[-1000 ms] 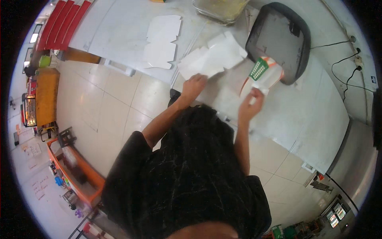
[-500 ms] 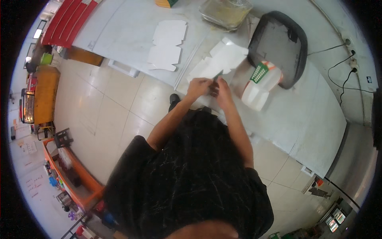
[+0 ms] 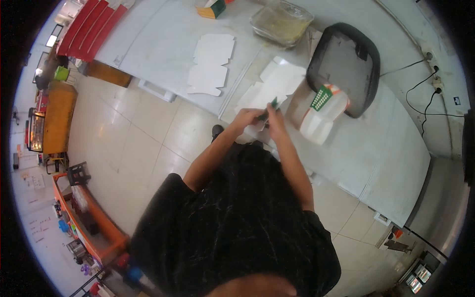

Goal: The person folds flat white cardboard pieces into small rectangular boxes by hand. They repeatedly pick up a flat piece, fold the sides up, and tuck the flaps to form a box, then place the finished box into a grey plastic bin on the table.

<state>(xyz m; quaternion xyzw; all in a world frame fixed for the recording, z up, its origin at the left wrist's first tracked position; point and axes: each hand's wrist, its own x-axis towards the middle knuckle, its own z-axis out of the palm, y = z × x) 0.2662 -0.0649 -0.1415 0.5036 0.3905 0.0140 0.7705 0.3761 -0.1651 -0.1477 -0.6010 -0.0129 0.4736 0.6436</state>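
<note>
A white cardboard box blank lies on the table in front of me, its near end raised and bent between my hands. My left hand has its fingers closed on the left side of that end. On the other side, my right hand pinches the cardboard, where a bit of green print shows near the thumb. The fingertips partly hide the folded flaps. Just right of my hands sits a partly folded box, white inside with a green and orange printed side. A second flat blank lies farther left.
Beyond the partly folded box is a black-rimmed, grey-centred tray-like thing. A plastic-wrapped container and a small orange and green box stand at the table's far side. Cables hang from wall sockets at right.
My hands stay at the blank's near end, and the right thumb and green-printed flap show more plainly. The whole view has shifted slightly, so the table things appear lower.
</note>
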